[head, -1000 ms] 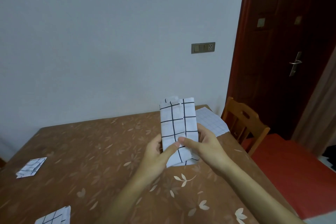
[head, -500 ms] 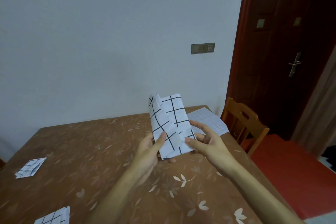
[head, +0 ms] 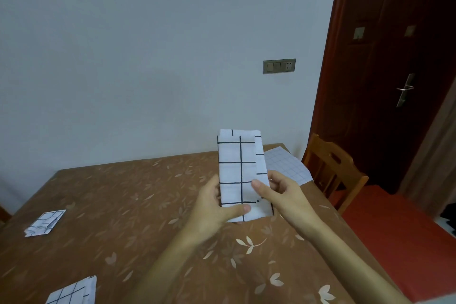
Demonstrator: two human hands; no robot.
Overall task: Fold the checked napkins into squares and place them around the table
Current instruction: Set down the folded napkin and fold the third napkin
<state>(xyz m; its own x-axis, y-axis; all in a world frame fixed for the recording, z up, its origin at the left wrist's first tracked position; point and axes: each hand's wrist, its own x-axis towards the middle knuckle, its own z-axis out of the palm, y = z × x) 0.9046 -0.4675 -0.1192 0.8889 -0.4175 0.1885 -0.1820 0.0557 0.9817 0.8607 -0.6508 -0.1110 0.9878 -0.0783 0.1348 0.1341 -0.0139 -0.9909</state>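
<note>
I hold a white napkin with black checks [head: 237, 170] upright above the brown table [head: 123, 192], folded into a tall narrow strip. My left hand [head: 209, 210] grips its lower left edge with the thumb across the bottom. My right hand [head: 278, 192] pinches its lower right side. A folded napkin [head: 45, 222] lies at the table's left edge. Another folded napkin [head: 74, 291] lies at the near left corner. A flat pale checked cloth [head: 286, 164] rests at the far right corner, partly behind the held napkin.
A wooden chair [head: 333, 168] with a red seat stands by the table's right side. A dark red door [head: 394, 69] is beyond it. The table's far edge meets a plain wall with a switch plate [head: 278, 66].
The napkin's loose left flap, tilted open half a second ago, now lies flat against the strip. The napkin stands straight again and both hands have shifted on its lower part.
</note>
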